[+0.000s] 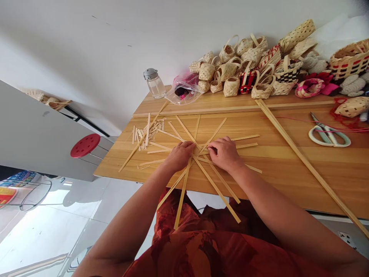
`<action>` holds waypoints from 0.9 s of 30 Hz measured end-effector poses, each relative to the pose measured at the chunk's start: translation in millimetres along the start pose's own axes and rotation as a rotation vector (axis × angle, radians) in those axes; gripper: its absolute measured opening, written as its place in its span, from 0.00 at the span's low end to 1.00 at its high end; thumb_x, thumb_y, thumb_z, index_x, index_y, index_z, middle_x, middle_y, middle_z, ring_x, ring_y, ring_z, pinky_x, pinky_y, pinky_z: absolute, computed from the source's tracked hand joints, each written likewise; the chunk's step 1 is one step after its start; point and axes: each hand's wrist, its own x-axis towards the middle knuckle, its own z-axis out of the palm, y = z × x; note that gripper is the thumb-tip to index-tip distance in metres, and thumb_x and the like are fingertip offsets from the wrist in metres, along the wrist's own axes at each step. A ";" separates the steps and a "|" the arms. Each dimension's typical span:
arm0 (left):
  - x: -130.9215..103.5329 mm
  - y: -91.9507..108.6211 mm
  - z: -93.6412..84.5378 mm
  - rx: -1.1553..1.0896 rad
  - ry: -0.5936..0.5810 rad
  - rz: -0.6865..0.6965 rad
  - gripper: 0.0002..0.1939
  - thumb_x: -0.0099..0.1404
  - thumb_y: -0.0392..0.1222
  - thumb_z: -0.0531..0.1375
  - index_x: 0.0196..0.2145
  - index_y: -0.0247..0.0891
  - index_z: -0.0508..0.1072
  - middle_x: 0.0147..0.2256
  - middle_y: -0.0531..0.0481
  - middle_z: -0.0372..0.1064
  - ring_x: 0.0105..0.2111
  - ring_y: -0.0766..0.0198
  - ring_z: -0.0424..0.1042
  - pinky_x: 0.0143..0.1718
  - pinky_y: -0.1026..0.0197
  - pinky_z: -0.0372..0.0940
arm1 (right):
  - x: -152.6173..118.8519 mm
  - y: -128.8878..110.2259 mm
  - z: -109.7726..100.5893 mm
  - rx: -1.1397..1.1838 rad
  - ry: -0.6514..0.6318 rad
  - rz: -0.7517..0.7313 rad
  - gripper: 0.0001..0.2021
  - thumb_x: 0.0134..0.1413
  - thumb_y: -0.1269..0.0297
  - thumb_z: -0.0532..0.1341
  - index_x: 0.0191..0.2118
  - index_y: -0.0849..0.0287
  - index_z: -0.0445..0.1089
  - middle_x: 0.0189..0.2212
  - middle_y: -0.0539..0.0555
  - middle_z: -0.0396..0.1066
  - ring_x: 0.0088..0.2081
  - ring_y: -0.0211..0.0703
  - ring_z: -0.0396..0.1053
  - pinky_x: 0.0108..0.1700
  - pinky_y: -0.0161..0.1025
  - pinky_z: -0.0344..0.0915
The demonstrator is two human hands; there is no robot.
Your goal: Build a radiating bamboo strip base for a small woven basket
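Flat pale strips [211, 177] cross one another in a star shape near the table's front edge, with several ends reaching past it. My left hand [181, 154] rests at the left of the crossing, its fingers closed together on the strips. At the right of the crossing, my right hand [223, 152] has its thumb and fingers pinched on a strip. The fingertips of both hands are close together, a small gap between them. Part of the woven centre is hidden by the fingers.
Short strip offcuts [150, 132] lie left on the wooden table [276, 161]. Long strips [305, 161] and scissors [330, 134] are at right. Small woven baskets [232, 86], a plastic bag [184, 90] and a bottle [155, 84] line the back. A red stool [85, 145] stands left.
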 end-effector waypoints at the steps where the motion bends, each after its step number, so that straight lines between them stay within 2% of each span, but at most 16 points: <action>1: -0.3 0.5 -0.2 0.003 -0.002 -0.001 0.28 0.67 0.31 0.53 0.63 0.42 0.66 0.63 0.44 0.64 0.62 0.54 0.63 0.62 0.52 0.62 | 0.0 -0.1 -0.1 -0.001 0.003 -0.001 0.08 0.57 0.70 0.60 0.33 0.56 0.77 0.35 0.56 0.77 0.45 0.53 0.65 0.47 0.47 0.56; 12: -3.8 3.4 5.8 0.016 0.018 -0.022 0.27 0.69 0.32 0.50 0.65 0.41 0.63 0.63 0.46 0.64 0.60 0.54 0.63 0.62 0.51 0.61 | 1.3 4.0 2.5 0.035 0.065 -0.074 0.08 0.59 0.68 0.59 0.32 0.57 0.76 0.33 0.56 0.77 0.42 0.51 0.67 0.47 0.46 0.58; 16: -6.5 6.5 10.8 -0.007 0.068 -0.034 0.25 0.72 0.35 0.48 0.65 0.39 0.63 0.64 0.45 0.63 0.59 0.54 0.64 0.61 0.50 0.61 | 2.3 0.3 -1.6 0.074 0.094 -0.136 0.08 0.61 0.66 0.59 0.33 0.58 0.76 0.34 0.56 0.77 0.41 0.50 0.68 0.49 0.45 0.60; 19: -8.0 10.7 16.1 -0.027 0.132 -0.068 0.23 0.74 0.39 0.47 0.63 0.41 0.66 0.63 0.46 0.66 0.58 0.55 0.65 0.60 0.51 0.62 | -0.1 -11.8 -11.5 0.072 0.065 -0.159 0.07 0.62 0.67 0.60 0.35 0.58 0.76 0.34 0.56 0.77 0.41 0.49 0.69 0.50 0.45 0.61; 23: -9.5 15.3 24.8 -0.023 0.209 -0.111 0.21 0.75 0.45 0.50 0.62 0.42 0.67 0.62 0.47 0.66 0.60 0.53 0.64 0.61 0.49 0.60 | -23.7 -30.1 -30.3 -0.015 -0.047 -0.191 0.08 0.63 0.67 0.59 0.35 0.57 0.76 0.33 0.56 0.76 0.40 0.49 0.68 0.48 0.44 0.62; 25: -10.3 15.9 28.1 -0.022 0.228 -0.109 0.22 0.74 0.47 0.52 0.62 0.41 0.66 0.63 0.46 0.65 0.60 0.53 0.63 0.61 0.49 0.60 | -46.4 -32.9 -38.6 -0.071 -0.103 -0.202 0.09 0.64 0.66 0.59 0.35 0.57 0.76 0.33 0.56 0.75 0.40 0.50 0.68 0.46 0.45 0.63; 27: -11.0 15.8 30.0 -0.016 0.234 -0.106 0.23 0.74 0.47 0.53 0.63 0.41 0.65 0.63 0.47 0.65 0.60 0.53 0.63 0.60 0.49 0.60 | -71.9 -30.5 -44.6 -0.099 -0.143 -0.220 0.09 0.66 0.66 0.58 0.40 0.57 0.77 0.34 0.56 0.74 0.40 0.50 0.68 0.48 0.46 0.64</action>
